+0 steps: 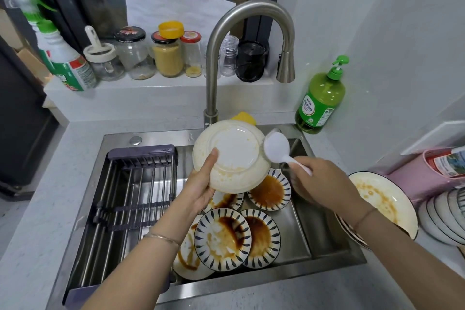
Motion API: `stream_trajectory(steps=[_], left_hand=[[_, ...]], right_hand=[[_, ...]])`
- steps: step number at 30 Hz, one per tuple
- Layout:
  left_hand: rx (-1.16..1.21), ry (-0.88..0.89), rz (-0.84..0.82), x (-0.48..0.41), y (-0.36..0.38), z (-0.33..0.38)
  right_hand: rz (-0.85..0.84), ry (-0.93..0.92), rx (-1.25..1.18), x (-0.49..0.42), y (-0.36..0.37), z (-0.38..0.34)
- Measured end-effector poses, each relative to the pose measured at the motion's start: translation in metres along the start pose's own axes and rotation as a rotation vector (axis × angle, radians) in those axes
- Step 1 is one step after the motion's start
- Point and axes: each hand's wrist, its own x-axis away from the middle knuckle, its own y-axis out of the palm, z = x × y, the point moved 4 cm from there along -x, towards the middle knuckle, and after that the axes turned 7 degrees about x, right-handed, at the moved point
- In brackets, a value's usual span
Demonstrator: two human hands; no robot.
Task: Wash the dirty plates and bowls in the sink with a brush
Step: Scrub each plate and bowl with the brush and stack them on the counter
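Kitchen corner, pale speckled countertop [37, 209] with a steel sink [297, 221] set into it; I log every place from that sink. Behind the sink: a curved steel faucet [214, 58]; a yellow sponge [245, 117] just beside the faucet's base; a green soap bottle [320, 100] with a pump at the back right corner; a ledge farther back carrying a row of jars [167, 55] and a white and green spray bottle [63, 58]. In the sink's left half: a dark-framed drying rack [130, 196] of steel bars. In the sink's right half: several patterned plates [224, 236], overlapping, smeared with brown sauce. Above the sink's middle: a cream plate [234, 156], tilted with its underside toward me, streaked orange along the lower rim. The left hand [201, 184] grips this plate at its lower left edge, thumb laid on the underside, fingers hidden behind it. The right hand [322, 178], above the sink's right half, is curled round the white handle of the brush [276, 145], whose rounded head touches the plate's right rim. At the sink's right edge: a large dirty plate [377, 196], cream with a dark rim and orange smears. On the counter right of the sink: a stack of bowls [442, 216], pale with dark rings, and a pink container [422, 176] behind them.
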Motion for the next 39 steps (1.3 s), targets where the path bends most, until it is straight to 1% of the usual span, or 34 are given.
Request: stream_trajectory(steps=[2,5,8,11,13,15,17,19,22,24,26,27,29,31,33,35,38,39], left_hand=[[-0.013,0.001,0.001,0.001,0.003,-0.004],[-0.068,0.015,0.02,0.002,0.009,-0.007],[-0.16,0.011,0.022,0.006,0.015,-0.011],[-0.135,-0.016,0.016,0.011,0.01,-0.015],[-0.12,-0.012,0.018,0.01,0.003,-0.014],[-0.136,0.011,0.043,0.01,-0.003,-0.011],[-0.185,0.011,0.052,0.011,-0.001,-0.011],[-0.213,-0.016,0.039,0.013,0.002,-0.017],[-0.16,-0.023,0.029,0.016,0.003,-0.02],[-0.138,-0.001,0.022,0.015,0.0,-0.014],[-0.157,0.018,0.025,0.015,-0.001,-0.01],[-0.178,0.016,0.03,0.015,0.0,-0.01],[-0.218,-0.006,0.036,0.017,0.003,-0.015],[-0.224,-0.025,0.023,0.02,0.004,-0.023],[-0.203,-0.029,0.018,0.021,0.001,-0.026],[-0.182,-0.03,0.018,0.02,-0.004,-0.024],[-0.186,-0.034,0.014,0.018,-0.005,-0.023],[-0.201,-0.037,0.011,0.018,-0.004,-0.024]], right_hand=[[-0.017,-0.089,0.008,0.001,-0.007,-0.021],[-0.114,-0.17,0.149,0.0,-0.002,-0.05],[-0.07,-0.164,0.252,-0.013,0.002,-0.061],[-0.054,-0.08,0.313,-0.027,-0.005,-0.054],[-0.127,-0.082,0.384,-0.02,-0.006,-0.048],[-0.217,-0.162,0.433,-0.004,0.004,-0.054],[-0.213,-0.204,0.377,0.005,0.013,-0.067],[-0.141,-0.174,0.335,-0.005,0.013,-0.071],[-0.107,-0.099,0.391,-0.02,0.001,-0.061],[-0.144,-0.073,0.424,-0.017,-0.004,-0.049],[-0.232,-0.108,0.427,-0.004,-0.001,-0.052],[-0.246,-0.134,0.406,0.002,0.003,-0.058],[-0.198,-0.17,0.362,0.003,0.01,-0.07],[-0.146,-0.134,0.373,-0.009,0.009,-0.07],[-0.137,-0.072,0.385,-0.019,0.003,-0.058],[-0.176,-0.038,0.425,-0.015,-0.002,-0.047],[-0.25,-0.146,0.475,0.006,0.008,-0.054],[-0.233,-0.177,0.449,0.01,0.011,-0.06]])
